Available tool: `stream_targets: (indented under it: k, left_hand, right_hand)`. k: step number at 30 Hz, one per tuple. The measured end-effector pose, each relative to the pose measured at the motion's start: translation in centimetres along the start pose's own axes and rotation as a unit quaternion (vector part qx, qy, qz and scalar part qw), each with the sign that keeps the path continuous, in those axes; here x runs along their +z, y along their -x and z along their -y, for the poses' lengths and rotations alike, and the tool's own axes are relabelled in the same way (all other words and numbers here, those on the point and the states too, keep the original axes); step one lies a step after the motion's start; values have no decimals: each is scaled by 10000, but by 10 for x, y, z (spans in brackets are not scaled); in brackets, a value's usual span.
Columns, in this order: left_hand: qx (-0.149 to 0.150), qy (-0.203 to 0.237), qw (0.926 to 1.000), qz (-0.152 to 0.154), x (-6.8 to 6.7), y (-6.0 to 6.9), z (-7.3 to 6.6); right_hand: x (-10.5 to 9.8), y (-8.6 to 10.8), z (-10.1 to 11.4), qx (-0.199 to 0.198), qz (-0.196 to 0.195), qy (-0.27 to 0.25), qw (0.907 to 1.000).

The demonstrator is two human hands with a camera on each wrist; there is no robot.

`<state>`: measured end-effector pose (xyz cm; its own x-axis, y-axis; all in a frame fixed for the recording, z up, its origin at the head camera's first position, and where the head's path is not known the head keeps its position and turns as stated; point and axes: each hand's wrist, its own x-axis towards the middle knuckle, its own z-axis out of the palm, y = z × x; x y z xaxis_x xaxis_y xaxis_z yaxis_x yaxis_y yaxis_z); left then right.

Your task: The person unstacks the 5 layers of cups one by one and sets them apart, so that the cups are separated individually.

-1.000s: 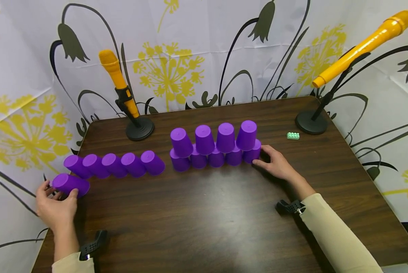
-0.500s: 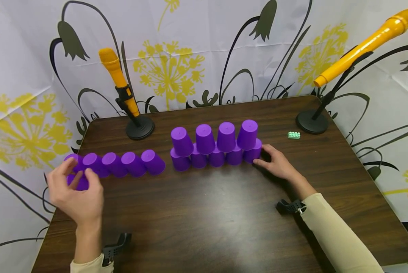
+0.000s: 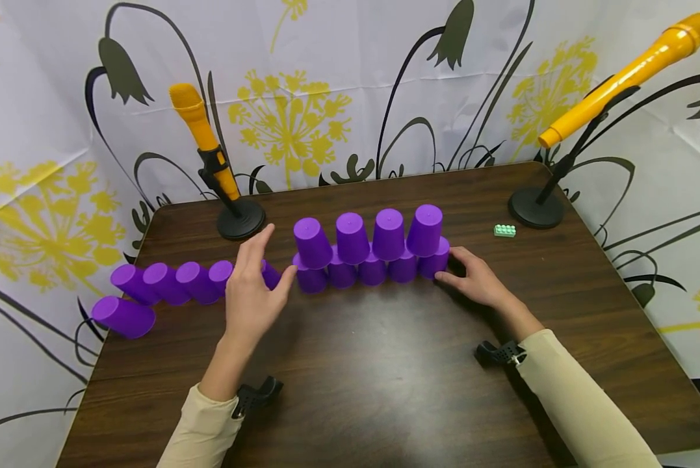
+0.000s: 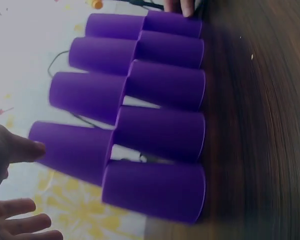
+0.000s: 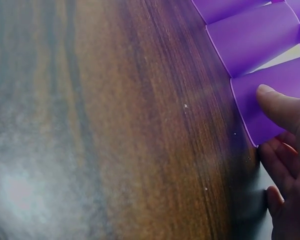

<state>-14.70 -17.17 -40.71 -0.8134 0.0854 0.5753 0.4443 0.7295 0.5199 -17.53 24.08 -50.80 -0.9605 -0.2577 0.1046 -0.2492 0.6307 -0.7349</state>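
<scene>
We log an indoor spot arranged like a small recording corner; home or lab, we cannot tell. We note a wood-grain tabletop (image 3: 385, 364), a creased flower-printed cloth (image 3: 350, 84) hung behind, two stand-mounted yellow microphones (image 3: 202, 130), and black wrist-worn devices (image 3: 262, 393).

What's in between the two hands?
Between the left hand and right hand, the head view shows the cup stack, four on top of five; another cup peeks past the left hand.
</scene>
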Motion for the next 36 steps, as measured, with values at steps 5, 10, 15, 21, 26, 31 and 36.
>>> stream_targets:
  k: [5, 10, 15, 21, 26, 31, 36]
  left_hand:
    - [118, 244, 9994, 217, 22, -9, -5]
    - [135, 424, 9989, -113, 36, -14, -11]
    - [88, 635, 9971, -413, 44, -16, -13]
    - [-82, 811, 9954, -493, 49, -17, -11]
    - [-46, 1102, 9921, -603, 43, -14, -12]
    - [55, 1144, 9890, -941, 15, -1, -15]
    - [-138, 1024, 9815, -1611, -34, 19, -24]
  right_hand:
    - [-1, -1, 1, 8, 12, -3, 10000]
    - [-1, 0, 1, 29, 42, 18, 10000]
    - [-1, -1, 1, 39, 42, 1, 10000]
    - [0, -1, 1, 58, 53, -23, 10000]
    - [0, -1, 1, 73, 65, -38, 9999]
    - [-1, 0, 2, 11, 60, -52, 10000]
    - [-2, 0, 2, -2, 73, -33, 10000]
